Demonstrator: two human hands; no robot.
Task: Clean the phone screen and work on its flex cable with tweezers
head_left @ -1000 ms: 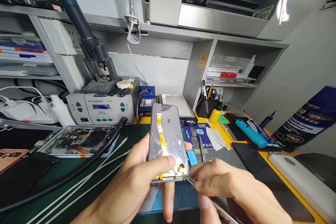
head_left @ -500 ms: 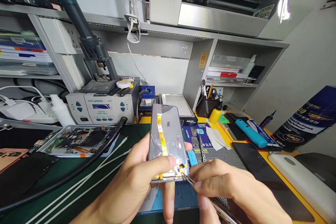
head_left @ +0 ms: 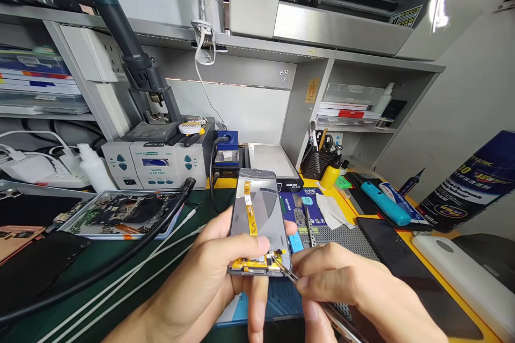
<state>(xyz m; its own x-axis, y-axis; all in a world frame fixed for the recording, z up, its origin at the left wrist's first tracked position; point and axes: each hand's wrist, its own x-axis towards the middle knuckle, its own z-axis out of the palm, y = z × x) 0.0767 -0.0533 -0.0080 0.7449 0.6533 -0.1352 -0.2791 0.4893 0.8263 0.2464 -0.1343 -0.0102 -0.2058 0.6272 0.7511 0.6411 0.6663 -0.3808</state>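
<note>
A phone screen assembly [head_left: 263, 206], grey-backed with a yellow flex strip [head_left: 250, 209] along it, is gripped by my left hand [head_left: 217, 262]. The left thumb presses on its back, and fingers reach beneath and round the far side. Across its near end lies an orange flex circuit [head_left: 253, 263] with small parts. My right hand [head_left: 354, 284] is closed round metal tweezers [head_left: 290, 276], whose tip is at the flex circuit near the right corner. Whether the tip pinches anything is too small to tell.
A hot air station [head_left: 155, 163] stands behind at left, near a tray of phone parts [head_left: 120, 237]. A black hose [head_left: 132, 257] and white cables cross the green mat. At right are a pen holder [head_left: 316, 163], a turquoise tool [head_left: 384, 203] and a spray can [head_left: 470, 182].
The screen assembly has tilted slightly; its top edge sits lower and its back now reflects less glare. The tweezers' tip has shifted slightly up and left along the flex circuit.
</note>
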